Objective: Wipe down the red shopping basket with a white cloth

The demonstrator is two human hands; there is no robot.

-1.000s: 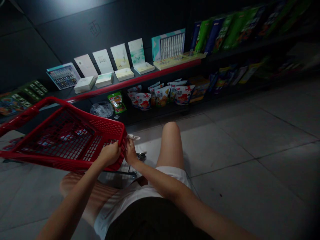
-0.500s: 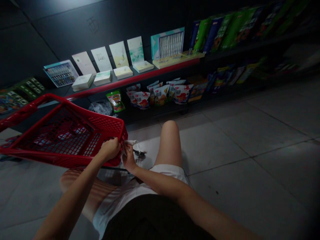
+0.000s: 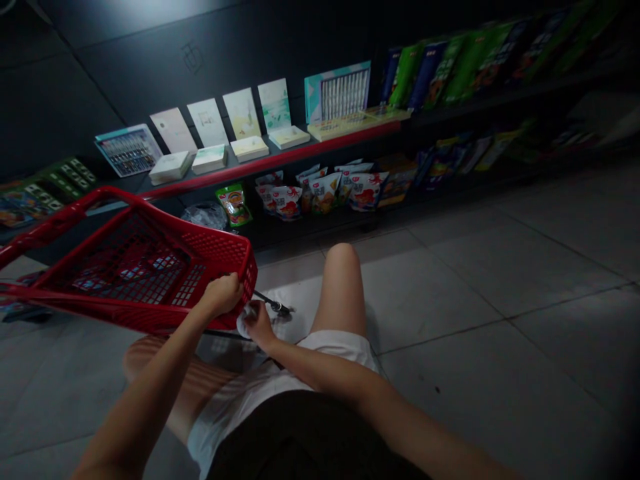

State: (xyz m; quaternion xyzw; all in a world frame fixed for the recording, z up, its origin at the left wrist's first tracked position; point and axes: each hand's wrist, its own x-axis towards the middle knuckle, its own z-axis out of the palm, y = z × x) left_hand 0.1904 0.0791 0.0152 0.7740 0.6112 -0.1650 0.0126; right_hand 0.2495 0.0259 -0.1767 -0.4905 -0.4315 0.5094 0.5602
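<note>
A red plastic shopping basket (image 3: 125, 267) is tilted up in front of me, its near corner at centre left. My left hand (image 3: 223, 295) is closed round the basket's near rim. Just below that corner my right hand (image 3: 257, 321) is closed on a small white cloth (image 3: 243, 323), pressed against the outside of the corner. A dark metal part of the cart frame (image 3: 273, 307) pokes out to the right of my right hand. My bare knee (image 3: 341, 257) is raised just to the right of both hands.
A dark shelf unit with a red edge (image 3: 280, 159) runs along the back, carrying white booklets (image 3: 210, 159) and boxed sets (image 3: 337, 93). Snack bags (image 3: 325, 190) stand on the lower shelf. Grey floor tiles (image 3: 475, 280) spread out to the right.
My right hand has slid down from the top of the basket's corner to just under it, taking the white cloth along. The left hand has kept its grip on the rim.
</note>
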